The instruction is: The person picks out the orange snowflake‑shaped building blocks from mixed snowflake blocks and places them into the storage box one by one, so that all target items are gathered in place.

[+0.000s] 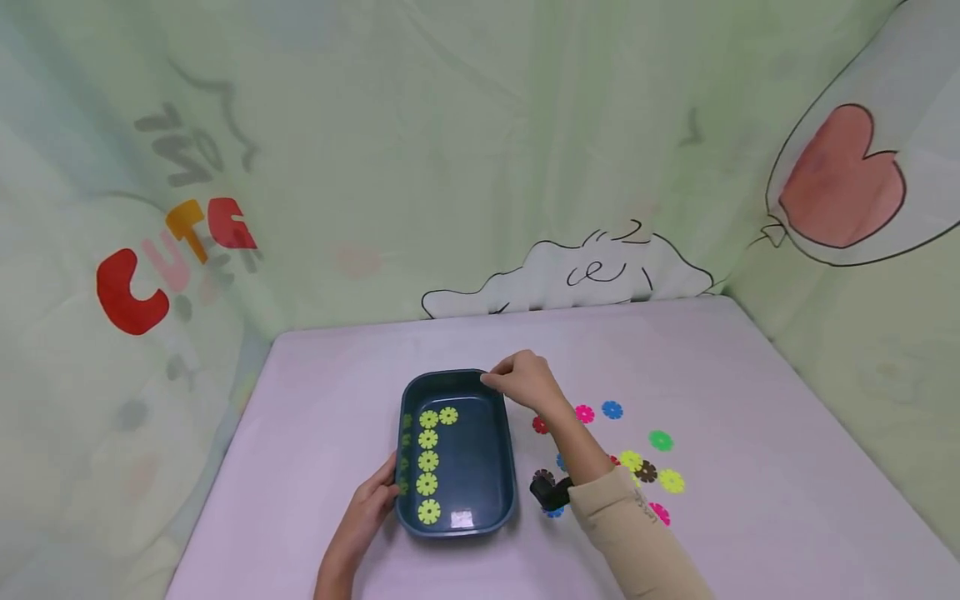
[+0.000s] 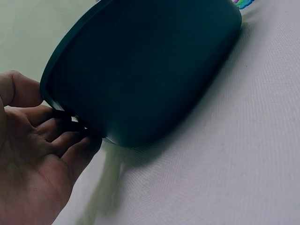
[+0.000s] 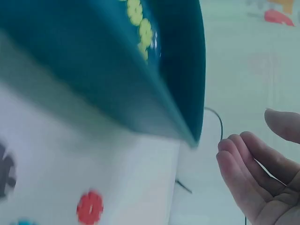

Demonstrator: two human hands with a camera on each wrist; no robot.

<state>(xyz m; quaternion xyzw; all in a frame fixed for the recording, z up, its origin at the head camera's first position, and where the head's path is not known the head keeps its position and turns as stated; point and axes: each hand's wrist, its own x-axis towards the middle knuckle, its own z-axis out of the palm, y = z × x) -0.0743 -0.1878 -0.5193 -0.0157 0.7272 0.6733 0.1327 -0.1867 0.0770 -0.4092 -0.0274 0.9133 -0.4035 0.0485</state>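
Note:
A dark blue-green tray (image 1: 480, 467) lies on the table. Inside, along its left side, yellow notched plastic discs (image 1: 427, 461) form a column, with one more beside the top disc. My left hand (image 1: 370, 502) holds the tray's left side; the left wrist view shows the thumb at the rim (image 2: 58, 61) and bent fingers against the outer wall. Near the far right corner is my right hand (image 1: 522, 379). In the right wrist view, its thumb and fingers (image 3: 236, 161) are spread apart, just off the tray, with nothing visible between them.
Loose notched discs lie scattered right of the tray, including a green one (image 1: 661, 441), a blue one (image 1: 612, 409) and a pink one (image 1: 584, 413). Some are partly hidden by the right arm and black wrist strap (image 1: 551, 492). A printed curtain (image 1: 480, 167) surrounds the table.

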